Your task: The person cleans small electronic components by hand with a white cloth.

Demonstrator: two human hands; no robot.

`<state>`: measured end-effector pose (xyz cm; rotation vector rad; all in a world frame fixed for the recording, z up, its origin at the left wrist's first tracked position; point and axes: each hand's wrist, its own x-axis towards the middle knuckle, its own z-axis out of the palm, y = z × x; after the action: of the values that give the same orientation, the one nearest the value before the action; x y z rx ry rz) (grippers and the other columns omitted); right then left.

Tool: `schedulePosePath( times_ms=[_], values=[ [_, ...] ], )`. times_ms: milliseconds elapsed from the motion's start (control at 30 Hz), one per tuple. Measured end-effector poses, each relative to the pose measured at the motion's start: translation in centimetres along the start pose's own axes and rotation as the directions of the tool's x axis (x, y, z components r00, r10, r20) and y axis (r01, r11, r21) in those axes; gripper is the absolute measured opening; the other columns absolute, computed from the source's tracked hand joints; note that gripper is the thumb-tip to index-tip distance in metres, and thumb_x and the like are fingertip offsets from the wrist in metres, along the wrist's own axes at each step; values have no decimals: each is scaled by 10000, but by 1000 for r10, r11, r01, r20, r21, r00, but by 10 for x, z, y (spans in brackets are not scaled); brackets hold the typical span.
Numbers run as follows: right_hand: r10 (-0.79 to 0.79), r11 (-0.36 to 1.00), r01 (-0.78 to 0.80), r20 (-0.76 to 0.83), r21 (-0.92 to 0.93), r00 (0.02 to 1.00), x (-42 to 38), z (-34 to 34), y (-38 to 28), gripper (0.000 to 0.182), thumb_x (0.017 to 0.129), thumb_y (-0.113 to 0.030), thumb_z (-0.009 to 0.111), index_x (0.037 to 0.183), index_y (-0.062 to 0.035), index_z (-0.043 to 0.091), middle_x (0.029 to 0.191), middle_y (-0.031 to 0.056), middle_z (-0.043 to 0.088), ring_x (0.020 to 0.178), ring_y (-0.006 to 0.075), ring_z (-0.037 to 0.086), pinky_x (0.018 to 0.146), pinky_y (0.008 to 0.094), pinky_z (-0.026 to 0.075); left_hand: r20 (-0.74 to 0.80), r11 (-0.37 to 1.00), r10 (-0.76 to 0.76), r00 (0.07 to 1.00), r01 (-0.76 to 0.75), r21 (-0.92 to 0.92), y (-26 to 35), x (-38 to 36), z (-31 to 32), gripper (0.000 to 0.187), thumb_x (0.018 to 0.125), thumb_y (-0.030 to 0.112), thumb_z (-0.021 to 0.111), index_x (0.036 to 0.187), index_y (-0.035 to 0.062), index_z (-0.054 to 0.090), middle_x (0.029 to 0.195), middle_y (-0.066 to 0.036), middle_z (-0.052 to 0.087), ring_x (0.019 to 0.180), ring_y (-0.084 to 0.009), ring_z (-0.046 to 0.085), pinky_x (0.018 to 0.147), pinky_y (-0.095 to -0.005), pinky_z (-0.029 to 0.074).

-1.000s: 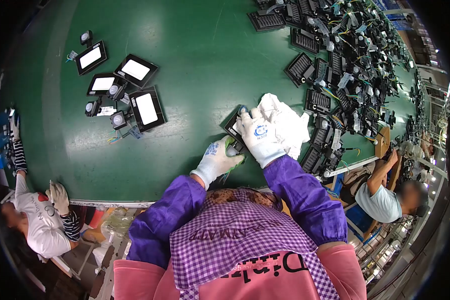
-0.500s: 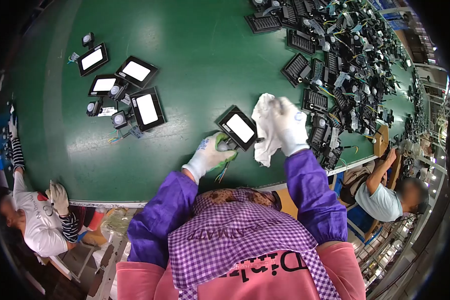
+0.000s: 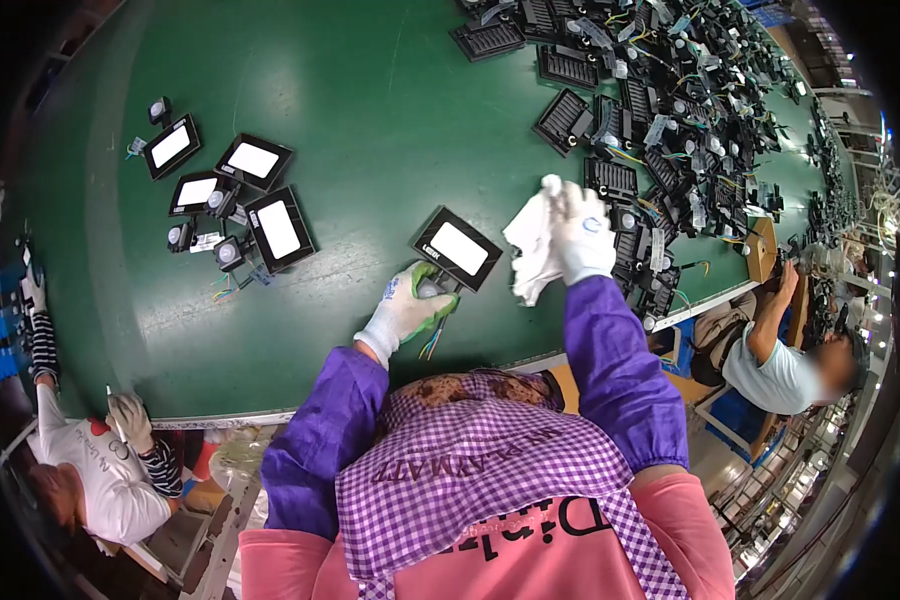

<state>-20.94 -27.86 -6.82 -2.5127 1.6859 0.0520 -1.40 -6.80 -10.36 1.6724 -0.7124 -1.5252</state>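
My left hand [image 3: 410,308], in a white and green glove, is closed round the sensor end of a black floodlight [image 3: 458,247]. The lamp's white panel faces up, and coloured wires hang below the hand. To the right, my gloved right hand [image 3: 582,232] is on a crumpled white cloth [image 3: 536,244], its fingers pressed together at the cloth's upper right edge. The cloth and the lamp are apart, with a strip of green table between them.
Several finished-looking floodlights [image 3: 280,229] lie face up at the left on the green table [image 3: 370,120]. A large heap of floodlights [image 3: 660,130] covers the right side. A cardboard box [image 3: 761,250] stands at the right edge. One person [image 3: 110,470] sits at the left, another [image 3: 775,365] at the right.
The held lamp has turned a little and shifted slightly left, away from the cloth. The right hand now lies flatter, with its fingers pointing up. The whole view has shifted a little.
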Motion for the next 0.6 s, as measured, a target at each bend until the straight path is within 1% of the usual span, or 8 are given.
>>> schedulePosePath(
  times_ms=[100,167,267,300,333,367,433,600],
  values=[
    [-77,988,101,-195,113,978,-8,2,16,240,943,-229,542,1152,-113,559,1096,162,599,1026,345,599,835,452,511,-37,998,29,999,-28,49,14,-3,0,452,747,229,774,1105,-9,633,971,-109,698,887,-196,665,827,-331,522],
    [-229,973,228,46,38,972,-33,-1,-8,427,727,-295,714,1108,-153,583,991,82,619,974,298,616,918,608,418,-33,998,37,999,-35,60,14,-3,2,449,746,230,775,1102,-7,636,979,-117,699,891,-208,667,834,-337,522],
    [-492,868,496,177,25,852,-83,-32,-79,263,766,-310,639,992,-189,585,858,47,589,891,260,614,886,642,330,-42,996,38,998,-34,87,5,2,3,454,743,236,777,1099,-8,637,1011,-145,702,915,-246,677,846,-353,521],
    [-494,860,494,-36,131,869,-92,13,-73,129,840,-289,567,913,-184,579,782,55,572,817,257,608,815,594,342,-58,988,50,997,-40,149,6,1,4,461,740,241,779,1100,-10,636,1026,-158,703,927,-264,680,848,-361,521],
    [-361,932,360,7,44,933,-84,38,-61,141,894,-316,532,952,-193,572,819,55,586,835,270,619,842,596,348,-74,989,143,987,-139,55,-6,6,10,446,760,200,783,1103,-28,612,875,-69,679,795,-119,606,741,-300,519],
    [-104,995,104,82,1,991,-63,4,-91,209,966,-344,457,979,-165,566,941,86,623,904,304,630,851,556,396,-72,982,69,995,-55,179,8,0,7,478,753,213,786,1123,-35,613,928,-84,686,831,-128,616,774,-295,516],
    [-88,992,54,318,115,944,-27,-10,-86,286,950,-406,508,1072,-153,563,975,77,635,1006,295,640,932,572,380,-56,986,124,991,-117,116,-5,6,7,521,747,232,787,1157,-34,609,952,-103,688,853,-145,627,795,-296,514],
    [-308,951,297,279,81,909,-46,6,-35,163,916,-254,560,1024,-132,572,984,89,643,952,311,635,826,478,440,-80,987,72,994,-59,147,4,2,4,513,744,222,776,1163,-23,611,981,-122,695,862,-181,652,806,-320,519]
  ],
)
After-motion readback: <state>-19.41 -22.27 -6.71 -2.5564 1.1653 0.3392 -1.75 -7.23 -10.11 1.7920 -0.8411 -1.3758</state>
